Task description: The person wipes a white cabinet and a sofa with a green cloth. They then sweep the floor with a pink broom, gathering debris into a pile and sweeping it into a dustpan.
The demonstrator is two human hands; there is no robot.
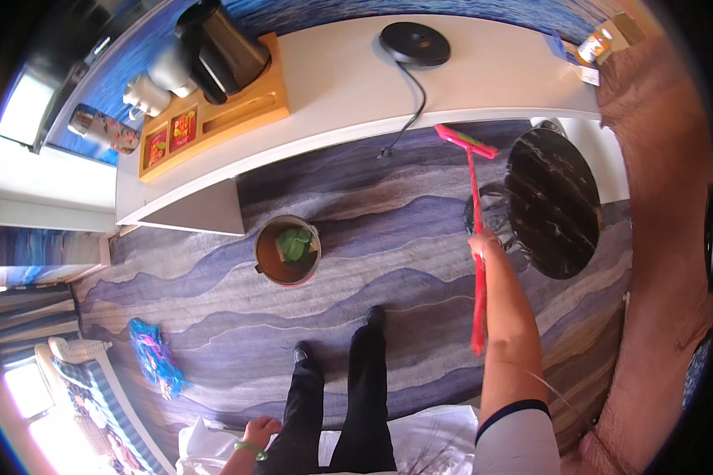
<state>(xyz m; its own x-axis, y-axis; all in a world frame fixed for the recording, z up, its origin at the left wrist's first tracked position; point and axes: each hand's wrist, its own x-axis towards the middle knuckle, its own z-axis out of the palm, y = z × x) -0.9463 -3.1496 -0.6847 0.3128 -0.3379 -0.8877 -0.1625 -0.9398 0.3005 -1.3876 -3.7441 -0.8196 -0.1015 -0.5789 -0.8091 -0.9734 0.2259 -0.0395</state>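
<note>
My right hand (485,242) is closed around the red handle of a long-handled floor brush (478,309), my arm stretched forward. Its pink head with greenish bristles is at the far end, by the front edge of the white desk (333,87); I cannot tell whether it touches the desk. My left hand (261,431) is low beside my leg, a green bracelet on the wrist. It hangs loosely open, with nothing seen in it, near the white bedding (432,435).
A bin (273,277) with green stuff inside stands on the wavy-patterned carpet. A dark round table (553,202) is right of the brush. A blue bag (154,356) lies at left. The desk bears a kettle (222,51), a wooden tray (249,111) and a corded black base (414,43).
</note>
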